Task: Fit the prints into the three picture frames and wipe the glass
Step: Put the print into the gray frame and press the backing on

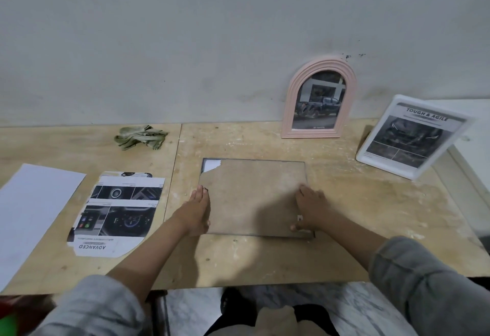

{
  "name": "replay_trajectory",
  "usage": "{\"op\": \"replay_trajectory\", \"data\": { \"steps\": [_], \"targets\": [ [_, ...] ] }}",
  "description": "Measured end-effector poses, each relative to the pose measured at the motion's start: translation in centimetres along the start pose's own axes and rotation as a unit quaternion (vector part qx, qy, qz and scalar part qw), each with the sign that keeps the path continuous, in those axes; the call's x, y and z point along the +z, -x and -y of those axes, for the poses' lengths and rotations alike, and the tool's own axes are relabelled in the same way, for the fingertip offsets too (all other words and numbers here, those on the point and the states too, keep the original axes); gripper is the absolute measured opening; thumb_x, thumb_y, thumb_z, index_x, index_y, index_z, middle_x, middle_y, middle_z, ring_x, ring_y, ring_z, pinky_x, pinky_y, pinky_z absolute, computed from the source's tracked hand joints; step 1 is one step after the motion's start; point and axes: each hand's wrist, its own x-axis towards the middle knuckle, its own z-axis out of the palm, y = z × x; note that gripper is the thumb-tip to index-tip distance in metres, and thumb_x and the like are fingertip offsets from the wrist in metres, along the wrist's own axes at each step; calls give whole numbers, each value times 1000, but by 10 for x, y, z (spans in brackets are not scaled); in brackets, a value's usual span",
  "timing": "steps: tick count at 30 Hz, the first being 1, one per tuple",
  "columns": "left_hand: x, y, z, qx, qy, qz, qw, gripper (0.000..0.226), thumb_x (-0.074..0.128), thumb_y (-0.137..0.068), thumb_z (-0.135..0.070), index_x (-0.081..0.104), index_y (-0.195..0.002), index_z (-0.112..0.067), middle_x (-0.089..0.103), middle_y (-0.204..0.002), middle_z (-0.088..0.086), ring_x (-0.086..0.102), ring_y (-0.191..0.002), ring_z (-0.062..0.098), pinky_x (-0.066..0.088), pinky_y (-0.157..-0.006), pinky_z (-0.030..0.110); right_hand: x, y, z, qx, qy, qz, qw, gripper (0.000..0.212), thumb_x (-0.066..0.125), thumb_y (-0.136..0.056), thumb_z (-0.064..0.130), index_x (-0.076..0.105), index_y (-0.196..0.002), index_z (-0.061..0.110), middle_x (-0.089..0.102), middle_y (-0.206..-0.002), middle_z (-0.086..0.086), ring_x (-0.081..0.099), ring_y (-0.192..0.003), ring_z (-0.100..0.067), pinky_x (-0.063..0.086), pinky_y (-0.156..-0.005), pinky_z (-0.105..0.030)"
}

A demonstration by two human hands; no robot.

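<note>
A rectangular frame lies face down on the table, its brown backing board (252, 195) upward and a white print corner showing at its far left corner. My left hand (197, 212) presses flat against the board's left edge. My right hand (310, 209) rests on the board's right side, thumb near a small metal tab. A pink arched frame (319, 98) with a truck print leans on the wall. A white frame (412, 137) with a "Tough & Agile" print stands at the right. A green cloth (140, 137) lies crumpled at the back left.
A cut car brochure print (119, 213) reading "Advanced" lies left of the frame. A blank white sheet (31, 211) lies at the far left. The plywood table (371, 216) ends at the wall behind and at a white surface on the right.
</note>
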Motion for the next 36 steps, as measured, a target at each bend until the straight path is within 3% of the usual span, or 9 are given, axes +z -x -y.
{"op": "replay_trajectory", "data": {
  "steps": [4,7,10,14,17,21,24,28,36],
  "targets": [
    [-15,-4,11,36,-109,5,993,85,53,-90,-22,-4,-151,-2,-10,-160,15,-3,-148,26,12,-117,40,-17,3,-3,-40,58,10,997,84,79,-69,43,44,-132,1,31,-146,-16,30,-134,-26,28,-107,-37],
    [-18,-9,10,44,-165,8,985,90,59,-90,-29,-2,-150,-1,-7,-160,16,-1,-148,27,12,-118,40,-19,0,-4,-36,68,23,997,87,80,-68,39,41,-134,-1,24,-150,-20,32,-134,-29,30,-107,-36],
    [-19,-16,17,61,-173,15,983,97,63,-88,-34,-4,-150,-2,-5,-159,18,1,-148,28,13,-118,39,-15,-5,-4,-28,62,22,997,98,85,-59,42,41,-133,-5,32,-145,-19,43,-125,-30,39,-103,-35],
    [-21,-28,23,86,-209,3,974,101,65,-83,-45,5,-148,5,12,-154,23,13,-144,33,22,-112,36,-15,-8,-3,-27,80,18,996,109,84,-62,41,27,-142,-7,19,-152,-23,31,-136,-31,33,-109,-38],
    [-22,-34,22,104,-222,-7,970,101,65,-81,-48,11,-145,8,22,-148,24,20,-139,34,23,-109,35,-12,-16,-2,-22,85,25,996,103,84,-62,38,32,-140,-6,23,-150,-24,34,-134,-32,34,-108,-39],
    [-18,-31,28,103,-215,-8,971,99,60,-87,-44,0,-148,6,5,-156,26,6,-146,34,15,-115,40,-10,-16,0,-24,77,15,997,89,82,-66,29,39,-135,-5,30,-147,-25,36,-133,-31,36,-107,-38],
    [-24,-28,22,91,-189,9,978,111,68,-82,-38,-12,-147,5,-13,-157,23,-3,-148,31,9,-117,42,-10,-14,-1,-28,74,11,997,102,82,-65,28,24,-142,-6,25,-148,-27,30,-135,-36,33,-109,-40],
    [-41,-36,4,72,-206,13,976,139,84,-62,-42,-17,-145,7,-17,-156,23,-6,-147,31,5,-118,41,-19,-14,-3,-27,43,22,998,124,86,-59,31,5,-147,-1,8,-152,-28,24,-137,-40,24,-111,-39],
    [-49,-49,7,94,-171,61,979,146,89,-56,-35,-20,-144,4,-26,-154,21,-16,-145,34,2,-118,41,-19,-25,-9,-13,22,53,998,139,88,-56,36,-12,-147,0,-12,-154,-25,-3,-144,-38,13,-116,-44]
  ]
}}
